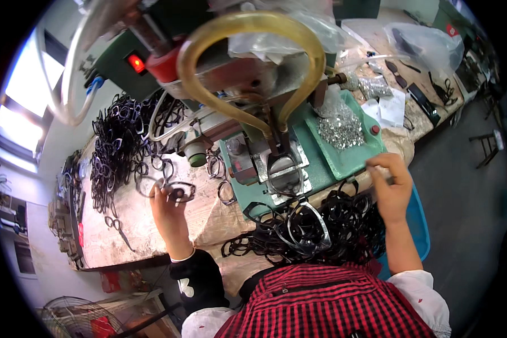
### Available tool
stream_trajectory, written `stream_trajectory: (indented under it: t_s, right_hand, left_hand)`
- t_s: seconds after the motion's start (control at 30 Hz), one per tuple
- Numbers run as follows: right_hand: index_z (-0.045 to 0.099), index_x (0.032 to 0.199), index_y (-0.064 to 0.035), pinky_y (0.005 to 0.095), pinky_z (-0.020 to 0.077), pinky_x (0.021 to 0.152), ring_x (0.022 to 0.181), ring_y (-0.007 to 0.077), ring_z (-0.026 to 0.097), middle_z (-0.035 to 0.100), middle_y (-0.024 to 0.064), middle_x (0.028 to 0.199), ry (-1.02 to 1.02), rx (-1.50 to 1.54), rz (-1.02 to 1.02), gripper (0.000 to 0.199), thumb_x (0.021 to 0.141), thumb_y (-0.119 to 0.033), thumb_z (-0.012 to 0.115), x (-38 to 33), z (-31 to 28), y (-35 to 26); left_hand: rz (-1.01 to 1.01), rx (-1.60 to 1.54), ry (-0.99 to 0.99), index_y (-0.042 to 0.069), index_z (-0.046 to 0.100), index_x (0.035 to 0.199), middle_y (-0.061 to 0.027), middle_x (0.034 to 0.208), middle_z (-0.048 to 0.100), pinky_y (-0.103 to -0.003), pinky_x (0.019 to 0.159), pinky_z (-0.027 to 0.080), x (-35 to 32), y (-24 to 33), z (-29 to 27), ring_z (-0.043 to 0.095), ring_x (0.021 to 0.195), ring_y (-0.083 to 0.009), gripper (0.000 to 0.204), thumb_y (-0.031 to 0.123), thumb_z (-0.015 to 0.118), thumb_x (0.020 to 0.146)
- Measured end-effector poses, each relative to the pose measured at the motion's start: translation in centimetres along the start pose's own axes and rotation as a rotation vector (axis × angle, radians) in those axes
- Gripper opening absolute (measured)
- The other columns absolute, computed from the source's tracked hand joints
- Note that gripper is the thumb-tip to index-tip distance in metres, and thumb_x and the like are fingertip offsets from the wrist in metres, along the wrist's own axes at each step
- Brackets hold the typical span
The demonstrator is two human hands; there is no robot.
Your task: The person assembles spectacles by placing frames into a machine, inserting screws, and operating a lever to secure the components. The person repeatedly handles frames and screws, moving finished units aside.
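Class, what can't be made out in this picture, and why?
Head view:
Glasses frame in left hand: blurred, detail lost.
Right hand: blurred fingertips; whether they pinch anything is unclear.
Metal bits in green tray: too small to tell shapes.
Blue bin: right forearm hides much of it.
Fan: cut off by the lower edge.

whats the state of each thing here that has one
Left hand: closed on glasses frame
Glasses frame: held
Right hand: fingers bent, contents unclear
Red light: lit
Green tray: holding small metal parts
Black frames at left: heaped
Plastic bag: crumpled
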State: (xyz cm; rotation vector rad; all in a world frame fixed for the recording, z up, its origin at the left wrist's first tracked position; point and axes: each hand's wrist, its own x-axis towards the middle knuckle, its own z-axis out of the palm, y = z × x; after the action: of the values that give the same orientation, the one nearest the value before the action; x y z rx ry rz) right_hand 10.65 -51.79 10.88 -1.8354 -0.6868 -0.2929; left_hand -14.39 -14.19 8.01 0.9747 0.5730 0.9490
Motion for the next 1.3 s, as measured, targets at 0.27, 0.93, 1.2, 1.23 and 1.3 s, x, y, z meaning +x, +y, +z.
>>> stream_trajectory:
  t_s: [0.27, 0.93, 1.2, 1.23, 1.3]
  right_hand:
    - [0.055, 0.121, 0.0028, 0.0266, 0.0478, 0.084, 0.090, 0.0110, 0.062, 0.067, 0.0062, 0.091, -0.201, 0.613, 0.158, 0.043, 0.079, 0.000, 0.069, 5.7, 11.2, -6.4]
    - [0.059, 0.124, 0.0010, 0.0347, 0.0500, 0.092, 0.103, 0.0223, 0.067, 0.069, 0.0119, 0.108, -0.222, 0.582, 0.102, 0.039, 0.086, -0.003, 0.066, 3.2, 7.5, -9.8]
    - [0.070, 0.107, -0.0015, 0.0368, 0.0524, 0.089, 0.101, 0.0304, 0.070, 0.073, 0.0151, 0.105, -0.190, -0.162, -0.029, 0.022, 0.087, -0.003, 0.061, 2.2, 3.4, 2.3]
    - [0.070, 0.107, -0.0012, 0.0362, 0.0523, 0.089, 0.100, 0.0303, 0.070, 0.073, 0.0151, 0.105, -0.133, -0.107, -0.023, 0.021, 0.088, -0.003, 0.061, 3.1, 3.2, 2.2]
    - [0.070, 0.107, -0.0007, 0.0345, 0.0517, 0.089, 0.100, 0.0303, 0.070, 0.072, 0.0156, 0.105, 0.037, 0.020, 0.008, 0.020, 0.090, -0.002, 0.060, 5.4, 3.0, 1.6]
  left_hand:
    - [0.195, 0.103, 0.013, 0.000, 0.057, 0.121, -0.0122, 0.105, 0.068, -0.038, 0.084, 0.058, -1.9, -2.2, 5.4, 0.070, 0.094, -0.0258, 0.022, 0.014, 0.055, 0.104]
    - [1.088, 0.459, -0.587, 0.003, 0.067, 0.098, -0.0223, 0.088, 0.073, -0.037, 0.075, 0.055, -6.2, 5.2, 17.1, 0.069, 0.075, -0.0265, 0.010, -0.003, 0.060, 0.093]
    - [1.258, 0.886, -0.917, 0.008, 0.077, 0.097, -0.0067, 0.106, 0.074, -0.047, 0.086, 0.055, -6.6, -0.6, 17.8, 0.055, 0.075, -0.0249, 0.030, 0.004, 0.077, 0.067]
    - [1.241, 0.874, -0.898, 0.008, 0.076, 0.097, -0.0075, 0.105, 0.074, -0.047, 0.087, 0.055, -6.8, -0.6, 17.9, 0.056, 0.076, -0.0240, 0.031, 0.005, 0.079, 0.065]
    - [1.199, 0.892, -0.873, 0.008, 0.077, 0.097, -0.0078, 0.104, 0.074, -0.048, 0.088, 0.055, -7.3, -0.4, 17.9, 0.057, 0.077, -0.0247, 0.032, 0.003, 0.080, 0.065]
